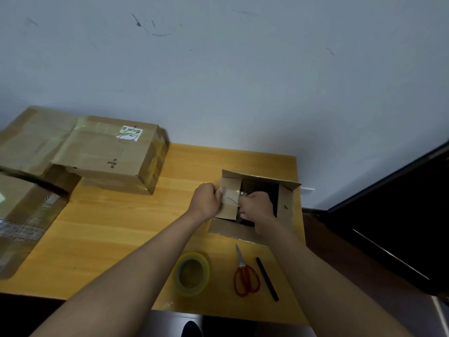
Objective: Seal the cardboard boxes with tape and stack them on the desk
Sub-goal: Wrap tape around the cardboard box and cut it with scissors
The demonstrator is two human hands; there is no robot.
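Note:
A small open cardboard box (pixel 286 203) stands at the desk's far right, flaps spread and dark inside. My left hand (pixel 206 200) grips the left flap and the end of a clear tape strip (pixel 230 194) stretched across it. My right hand (pixel 257 207) is over the box opening and pinches the strip's other end. Near the front edge lies a yellowish roll of clear tape (pixel 192 273), untouched. A taped box (pixel 109 154) sits at the back left on top of a larger flat box (pixel 31 137).
Red-handled scissors (pixel 245 276) and a black pen (pixel 267 279) lie right of the tape roll. Another taped box (pixel 21 220) stands at the left edge. The wooden desk (pixel 116 227) meets a grey wall. A dark door (pixel 401 227) stands to the right.

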